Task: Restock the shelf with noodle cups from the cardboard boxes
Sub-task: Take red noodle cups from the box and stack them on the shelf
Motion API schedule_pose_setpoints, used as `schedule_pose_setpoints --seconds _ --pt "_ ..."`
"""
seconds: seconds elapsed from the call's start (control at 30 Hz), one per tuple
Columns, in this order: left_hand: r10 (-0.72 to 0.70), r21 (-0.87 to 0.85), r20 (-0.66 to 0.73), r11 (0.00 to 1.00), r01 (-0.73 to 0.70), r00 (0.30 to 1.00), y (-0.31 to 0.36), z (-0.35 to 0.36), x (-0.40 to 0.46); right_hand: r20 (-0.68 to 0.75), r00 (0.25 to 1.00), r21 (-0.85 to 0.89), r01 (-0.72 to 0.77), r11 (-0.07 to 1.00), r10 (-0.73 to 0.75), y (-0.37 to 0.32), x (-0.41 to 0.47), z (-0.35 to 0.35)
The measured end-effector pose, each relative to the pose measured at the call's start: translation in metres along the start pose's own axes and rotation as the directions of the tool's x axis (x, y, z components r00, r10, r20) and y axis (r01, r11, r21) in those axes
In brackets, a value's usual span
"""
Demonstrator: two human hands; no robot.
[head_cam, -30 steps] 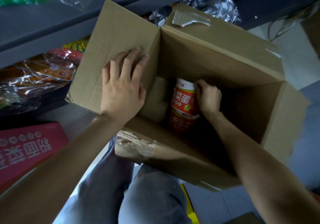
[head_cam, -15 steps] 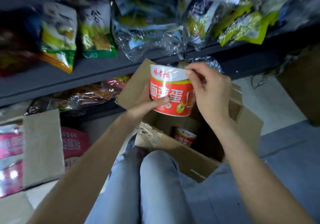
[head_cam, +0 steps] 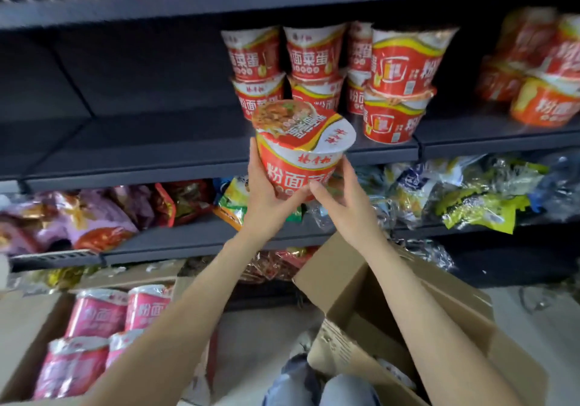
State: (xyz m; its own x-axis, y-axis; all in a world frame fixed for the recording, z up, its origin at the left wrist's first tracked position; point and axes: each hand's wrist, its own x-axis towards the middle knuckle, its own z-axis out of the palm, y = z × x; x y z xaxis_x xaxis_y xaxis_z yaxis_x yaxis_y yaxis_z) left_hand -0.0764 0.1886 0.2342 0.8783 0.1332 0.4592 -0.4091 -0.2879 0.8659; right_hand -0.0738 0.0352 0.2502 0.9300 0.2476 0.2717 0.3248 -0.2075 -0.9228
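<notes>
Up from the brown cardboard box (head_cam: 392, 305) we've raised the red-and-white noodle cup (head_cam: 299, 151) to the dark shelf's edge (head_cam: 194, 167); left hand (head_cam: 266, 198) and right hand (head_cam: 348, 204) grip it.

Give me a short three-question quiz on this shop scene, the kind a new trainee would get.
1. True or false: both hands hold the red noodle cup.
2. The shut pink-labelled cups sit: A) on the dark metal shelf B) in the left cardboard box C) on the floor.
3. Fill in: the red cups on the shelf are stacked ___ high.

Key: 1 true, left hand and right hand; 2 B; 3 two.
</notes>
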Motion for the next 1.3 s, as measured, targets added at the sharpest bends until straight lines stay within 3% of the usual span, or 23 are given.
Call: schedule_pose_setpoints --seconds 0.1,0.17,0.23,0.37,0.57,0.7,0.77,0.83,0.9,0.97,1.07,1.2,1.3 --pt "-0.012 0.107 0.045 0.994 0.008 0.999 -0.009 -0.002 0.039 -0.069 0.997 0.059 -0.024 0.998 0.029 0.002 0.04 0.005" --pt "-0.096 0.16 0.08 0.984 0.082 0.992 -0.021 0.006 0.065 -0.133 0.99 0.02 -0.038 0.999 0.04 0.01 0.069 0.001" --pt "-0.167 0.209 0.101 0.967 0.144 0.981 -0.037 0.015 0.091 -0.182 0.982 -0.054 -0.057 0.997 0.046 0.021 0.095 -0.006" --pt "-0.157 0.317 0.119 0.942 0.113 0.98 -0.067 0.034 0.138 -0.228 0.974 -0.254 -0.074 0.964 0.015 0.05 0.146 -0.022" --pt "-0.144 0.499 -0.012 0.857 0.13 0.99 -0.085 0.053 0.183 -0.363 0.932 -0.483 -0.175 0.858 -0.014 0.073 0.192 -0.025" --pt "-0.163 0.305 -0.108 0.933 0.189 0.981 -0.077 0.06 0.167 -0.298 0.95 -0.386 -0.026 0.922 -0.098 0.087 0.162 -0.019" --pt "-0.083 0.253 -0.143 0.96 0.117 0.986 -0.072 0.059 0.138 -0.284 0.941 -0.424 0.049 0.904 -0.184 0.101 0.129 -0.018" --pt "0.035 0.246 -0.121 0.969 -0.004 0.992 -0.073 0.054 0.1 -0.283 0.924 -0.471 0.098 0.877 -0.256 0.118 0.089 -0.02" --pt "0.065 0.215 -0.071 0.975 -0.049 0.995 -0.081 0.051 0.062 -0.267 0.927 -0.489 0.106 0.866 -0.264 0.138 0.046 -0.025" --pt "0.051 0.23 0.037 0.971 -0.058 0.998 -0.096 0.054 0.027 -0.204 0.965 -0.488 0.044 0.872 -0.163 0.163 0.005 -0.033" --pt "-0.031 0.386 0.282 0.919 -0.084 0.959 -0.138 0.066 -0.022 -0.083 0.99 -0.522 -0.14 0.842 0.114 0.215 -0.05 -0.044" --pt "-0.181 0.592 0.529 0.779 -0.208 0.829 -0.207 0.095 -0.072 0.008 0.905 -0.645 -0.32 0.694 0.425 0.286 -0.098 -0.053" --pt "-0.3 0.719 0.498 0.667 -0.194 0.814 -0.239 0.114 -0.093 0.046 0.803 -0.77 -0.35 0.533 0.594 0.338 -0.117 -0.052"
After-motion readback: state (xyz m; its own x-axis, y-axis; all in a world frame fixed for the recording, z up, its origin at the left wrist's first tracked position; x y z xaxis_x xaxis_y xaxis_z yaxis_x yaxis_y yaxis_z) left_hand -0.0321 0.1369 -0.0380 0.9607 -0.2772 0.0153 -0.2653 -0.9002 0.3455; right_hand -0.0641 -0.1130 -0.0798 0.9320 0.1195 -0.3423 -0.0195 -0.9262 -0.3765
